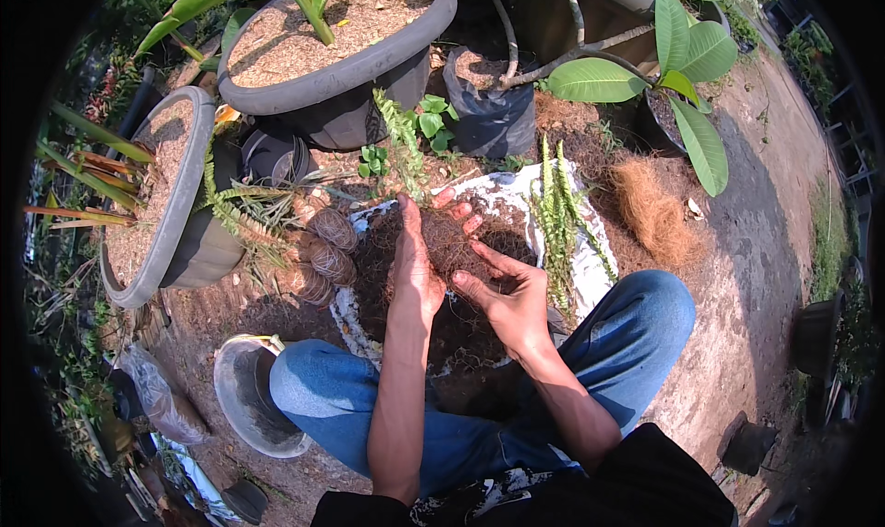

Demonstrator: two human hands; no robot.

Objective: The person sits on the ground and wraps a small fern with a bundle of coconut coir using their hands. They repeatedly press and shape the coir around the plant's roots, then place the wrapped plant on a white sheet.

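Between my hands is a dark ball of soil and roots point(446, 242), with a fern's green fronds point(404, 146) rising from its far side. My left hand point(416, 264) cups the ball from the left, its fingertips showing beyond it. My right hand point(508, 288) touches its right side with thumb and fingertips. Beneath lies a white sack point(598, 254) bearing dark, fibrous soil point(370, 267). Loose fern fronds point(559, 229) rest on the sack's right part. Several string-wrapped balls point(333, 261) sit at the left edge of the sack, fern fronds beside them.
Large grey pots point(332, 98) with plants stand ahead and to the left. A black plant bag point(489, 115) stands beyond the sack. Brown coconut fibre point(653, 212) lies on the right. A bucket point(242, 395) is beside my left knee, a filled plastic bag point(162, 395) farther left.
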